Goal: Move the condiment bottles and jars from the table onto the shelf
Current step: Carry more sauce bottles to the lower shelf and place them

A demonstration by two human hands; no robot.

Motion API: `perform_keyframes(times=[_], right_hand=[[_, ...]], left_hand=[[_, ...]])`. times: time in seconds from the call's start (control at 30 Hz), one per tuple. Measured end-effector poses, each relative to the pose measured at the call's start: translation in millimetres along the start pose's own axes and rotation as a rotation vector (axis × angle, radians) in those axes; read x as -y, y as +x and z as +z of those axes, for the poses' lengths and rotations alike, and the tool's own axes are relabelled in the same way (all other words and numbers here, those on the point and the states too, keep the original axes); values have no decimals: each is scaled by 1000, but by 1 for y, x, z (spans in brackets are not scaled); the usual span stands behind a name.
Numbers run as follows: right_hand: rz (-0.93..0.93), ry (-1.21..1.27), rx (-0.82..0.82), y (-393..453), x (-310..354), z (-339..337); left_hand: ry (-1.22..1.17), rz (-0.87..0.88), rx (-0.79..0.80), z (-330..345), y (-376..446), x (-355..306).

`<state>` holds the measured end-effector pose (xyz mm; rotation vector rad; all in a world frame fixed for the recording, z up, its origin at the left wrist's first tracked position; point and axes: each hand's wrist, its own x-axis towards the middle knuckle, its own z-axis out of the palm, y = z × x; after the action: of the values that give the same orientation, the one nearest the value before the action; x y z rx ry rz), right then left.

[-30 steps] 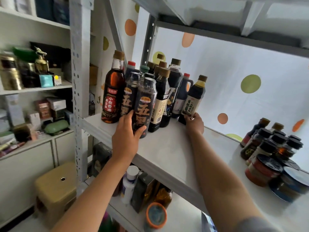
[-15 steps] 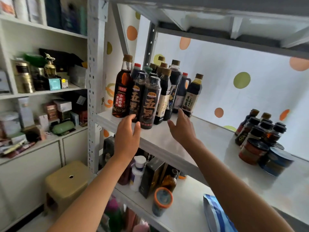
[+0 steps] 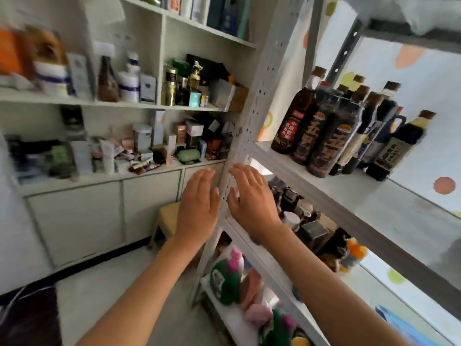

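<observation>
Several dark sauce bottles (image 3: 331, 136) stand crowded together at the left end of the white metal shelf (image 3: 354, 193), on the right of the view. A brown-capped bottle (image 3: 293, 121) is leftmost and a dark bottle with a yellow neck (image 3: 399, 146) is rightmost. My left hand (image 3: 199, 203) and my right hand (image 3: 252, 198) are held out side by side, fingers straight, holding nothing. They hang in front of the shelf's perforated upright post (image 3: 249, 126), below and left of the bottles. The picture is blurred by motion.
White wall shelving (image 3: 119, 103) at left holds boxes, jars and tins above closed cupboards. A beige stool (image 3: 167, 216) stands on the floor behind my left hand. Lower metal shelves (image 3: 262, 258) carry more bottles and coloured packets.
Both hands have let go of the bottles and pulled back down and left off the shelf. The view has swung left, so the jars at the shelf's right end are out of sight.
</observation>
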<state>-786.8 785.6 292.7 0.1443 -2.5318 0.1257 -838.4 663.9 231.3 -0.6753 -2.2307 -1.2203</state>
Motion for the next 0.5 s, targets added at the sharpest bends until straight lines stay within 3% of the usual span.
perform_keyframes(times=[0.3, 0.5], right_hand=[[-185, 161, 239, -2, 93, 131], [-313, 289, 417, -16, 135, 229]], left_hand=[[169, -288, -81, -51, -74, 121], [308, -571, -124, -57, -129, 191]])
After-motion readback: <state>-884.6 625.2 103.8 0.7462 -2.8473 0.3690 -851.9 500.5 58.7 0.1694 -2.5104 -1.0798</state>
